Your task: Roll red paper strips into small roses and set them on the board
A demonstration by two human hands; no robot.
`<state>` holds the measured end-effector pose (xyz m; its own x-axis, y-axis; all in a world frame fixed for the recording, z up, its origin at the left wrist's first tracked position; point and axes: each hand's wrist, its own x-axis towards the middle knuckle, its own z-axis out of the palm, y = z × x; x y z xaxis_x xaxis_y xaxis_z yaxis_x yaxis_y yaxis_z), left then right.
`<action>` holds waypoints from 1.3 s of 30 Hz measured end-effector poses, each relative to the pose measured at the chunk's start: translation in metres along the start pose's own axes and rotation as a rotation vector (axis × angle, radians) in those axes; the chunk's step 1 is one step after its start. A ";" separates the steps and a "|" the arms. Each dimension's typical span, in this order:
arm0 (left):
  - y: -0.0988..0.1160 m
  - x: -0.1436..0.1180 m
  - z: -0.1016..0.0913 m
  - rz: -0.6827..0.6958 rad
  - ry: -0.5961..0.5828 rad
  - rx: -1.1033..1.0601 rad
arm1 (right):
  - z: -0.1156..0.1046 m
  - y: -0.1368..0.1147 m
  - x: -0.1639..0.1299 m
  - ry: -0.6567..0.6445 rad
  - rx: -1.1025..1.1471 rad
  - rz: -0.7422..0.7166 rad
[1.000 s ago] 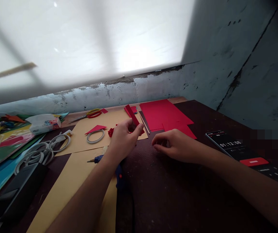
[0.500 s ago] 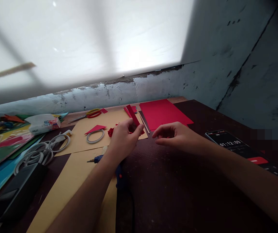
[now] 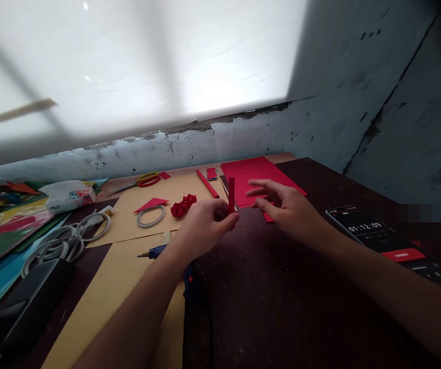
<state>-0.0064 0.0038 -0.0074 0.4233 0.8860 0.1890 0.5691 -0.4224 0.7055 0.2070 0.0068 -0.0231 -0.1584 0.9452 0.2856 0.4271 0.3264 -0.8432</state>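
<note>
Nearest the body, just behind the left wrist, a blue-handled tool [image 3: 158, 251] lies on the tan paper sheet [image 3: 128, 271], its nozzle pointing left; it looks like a glue gun, though the forearm hides most of it. If the left elbow drops or slides back, it could knock that tool or drag its cord.

The left hand [image 3: 204, 225] is closed in a pinch on the lower end of a narrow red paper strip [image 3: 231, 195], which stands upright above the fingertips. Held only at its foot, thin paper like this could buckle or slip sideways if the grip loosens, and squeezing harder would likely crease it.

The right hand [image 3: 287, 207] hovers just right of the strip, fingers spread and loosely curled, holding nothing and not touching the strip. A hurried reach from that side could bend the free top end.

Right of the right forearm a phone [image 3: 374, 233] with a running timer lies on the dark table [image 3: 282, 307]; a sweep of that arm might push it.

Just beyond the left hand sit two small red paper rosettes [image 3: 183, 205], with a tape ring [image 3: 151, 215] further left. Beyond the right hand lies a red paper sheet [image 3: 255, 177], and a loose red strip [image 3: 207, 183] lies beyond the left; the rosettes are close enough that a forward push of the knuckles would flatten them. Yellow-handled scissors [image 3: 143, 180] lie furthest off to the left.
</note>
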 end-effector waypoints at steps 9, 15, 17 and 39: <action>0.010 -0.003 -0.005 0.013 -0.203 -0.238 | -0.001 -0.002 0.000 -0.267 0.254 0.040; 0.018 -0.007 -0.009 -0.040 -0.392 -0.347 | -0.004 -0.009 -0.006 -0.467 0.245 0.056; 0.017 -0.006 -0.007 -0.055 -0.384 -0.355 | -0.005 -0.011 -0.008 -0.428 0.241 0.057; 0.012 -0.003 -0.005 -0.112 -0.304 -0.336 | 0.002 -0.008 -0.007 -0.384 0.232 0.041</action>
<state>-0.0047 -0.0028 0.0041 0.5883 0.8052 -0.0745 0.3842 -0.1973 0.9019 0.2023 -0.0023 -0.0190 -0.4832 0.8702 0.0966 0.2358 0.2356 -0.9428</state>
